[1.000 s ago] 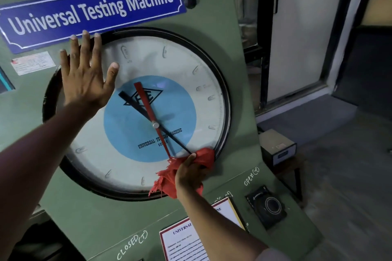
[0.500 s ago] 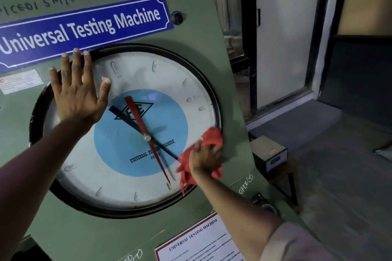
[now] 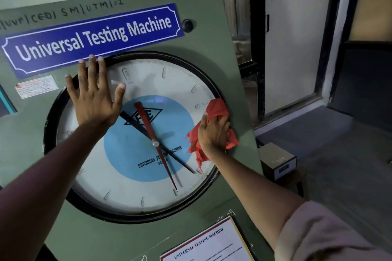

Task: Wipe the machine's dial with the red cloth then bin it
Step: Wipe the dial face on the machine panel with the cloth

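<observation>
The red cloth [image 3: 216,110] is a thin, crumpled rag with frayed, ragged edges, bunched in the right hand [image 3: 214,133], whose fingers [image 3: 221,122] are clamped around it. One wad sticks up above the knuckles and a tattered tail hangs below the wrist. It is pressed against the glass at the right edge of the dial [image 3: 131,135], touching the black rim there.

The dial is large and round, with a white face, a pale blue centre disc, a red pointer [image 3: 151,133] and a black pointer crossing at a silver hub. It sits in the green panel [image 3: 201,36] of the machine, below a blue sign [image 3: 93,36] reading "Universal Testing Machine".

The left hand [image 3: 94,99] lies flat on the upper left of the dial, fingers spread apart, fingertips reaching the sign's lower edge.
</observation>
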Demonstrator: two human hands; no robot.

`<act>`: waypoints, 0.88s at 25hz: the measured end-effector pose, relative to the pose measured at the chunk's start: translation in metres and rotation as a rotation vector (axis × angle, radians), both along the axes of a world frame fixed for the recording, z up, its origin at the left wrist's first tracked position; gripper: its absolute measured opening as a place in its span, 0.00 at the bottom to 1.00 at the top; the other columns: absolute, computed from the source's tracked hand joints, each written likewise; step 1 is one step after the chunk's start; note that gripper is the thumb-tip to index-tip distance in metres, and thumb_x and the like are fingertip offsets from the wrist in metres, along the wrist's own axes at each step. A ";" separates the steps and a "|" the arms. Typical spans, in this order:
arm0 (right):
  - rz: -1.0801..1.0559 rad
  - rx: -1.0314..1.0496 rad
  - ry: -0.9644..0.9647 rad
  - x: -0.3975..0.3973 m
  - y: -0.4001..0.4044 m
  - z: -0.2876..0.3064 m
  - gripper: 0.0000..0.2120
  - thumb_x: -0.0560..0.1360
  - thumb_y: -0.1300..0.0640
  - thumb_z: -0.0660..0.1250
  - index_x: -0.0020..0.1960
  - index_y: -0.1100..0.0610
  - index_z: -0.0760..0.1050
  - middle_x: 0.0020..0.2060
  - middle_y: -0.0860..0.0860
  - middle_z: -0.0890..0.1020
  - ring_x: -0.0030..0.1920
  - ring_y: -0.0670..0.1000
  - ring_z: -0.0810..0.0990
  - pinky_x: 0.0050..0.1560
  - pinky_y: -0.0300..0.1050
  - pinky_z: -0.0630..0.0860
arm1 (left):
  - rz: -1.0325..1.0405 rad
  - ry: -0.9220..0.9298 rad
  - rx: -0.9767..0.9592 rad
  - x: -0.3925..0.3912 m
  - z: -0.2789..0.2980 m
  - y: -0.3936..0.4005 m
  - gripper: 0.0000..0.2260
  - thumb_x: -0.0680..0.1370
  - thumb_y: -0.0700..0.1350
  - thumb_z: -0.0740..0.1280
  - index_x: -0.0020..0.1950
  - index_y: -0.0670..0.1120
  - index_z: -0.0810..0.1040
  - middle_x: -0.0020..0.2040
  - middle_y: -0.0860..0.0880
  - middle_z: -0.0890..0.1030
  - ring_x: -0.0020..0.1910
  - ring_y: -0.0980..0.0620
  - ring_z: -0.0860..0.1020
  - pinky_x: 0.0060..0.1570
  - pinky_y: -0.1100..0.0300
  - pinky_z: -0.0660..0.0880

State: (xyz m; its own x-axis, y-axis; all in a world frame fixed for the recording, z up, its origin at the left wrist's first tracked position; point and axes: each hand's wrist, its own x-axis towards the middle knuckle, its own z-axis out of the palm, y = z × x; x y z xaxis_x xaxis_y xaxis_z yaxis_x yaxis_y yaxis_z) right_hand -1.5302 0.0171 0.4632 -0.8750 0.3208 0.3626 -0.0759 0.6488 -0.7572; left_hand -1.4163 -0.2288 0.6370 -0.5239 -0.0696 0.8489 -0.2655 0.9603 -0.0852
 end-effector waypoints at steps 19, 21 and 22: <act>0.059 0.188 0.344 -0.013 -0.020 0.080 0.22 0.81 0.43 0.58 0.51 0.59 0.82 0.60 0.59 0.76 0.52 0.63 0.75 0.50 0.57 0.73 | 0.001 -0.110 -0.037 0.019 0.010 -0.015 0.34 0.84 0.65 0.45 0.86 0.51 0.45 0.86 0.50 0.47 0.85 0.51 0.44 0.82 0.42 0.46; 0.104 0.259 0.456 -0.013 -0.034 0.104 0.21 0.80 0.43 0.59 0.47 0.58 0.81 0.57 0.59 0.77 0.50 0.63 0.76 0.47 0.56 0.73 | 0.012 -0.096 -0.048 0.018 0.008 -0.016 0.33 0.85 0.65 0.46 0.86 0.51 0.45 0.86 0.50 0.47 0.85 0.51 0.45 0.82 0.42 0.46; 0.124 0.305 0.514 -0.015 -0.040 0.113 0.21 0.80 0.43 0.60 0.45 0.59 0.81 0.56 0.60 0.78 0.50 0.63 0.77 0.46 0.56 0.73 | 0.013 -0.087 -0.048 0.017 0.008 -0.017 0.33 0.85 0.64 0.47 0.86 0.51 0.45 0.86 0.50 0.47 0.85 0.51 0.45 0.82 0.42 0.47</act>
State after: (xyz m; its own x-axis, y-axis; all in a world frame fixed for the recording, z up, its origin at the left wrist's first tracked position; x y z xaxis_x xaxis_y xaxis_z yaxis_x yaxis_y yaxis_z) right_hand -1.5449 -0.0225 0.5762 -0.5875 0.0428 0.8081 -0.4713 0.7937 -0.3847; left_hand -1.3992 -0.2454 0.6446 -0.5952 -0.0373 0.8027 -0.2675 0.9512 -0.1541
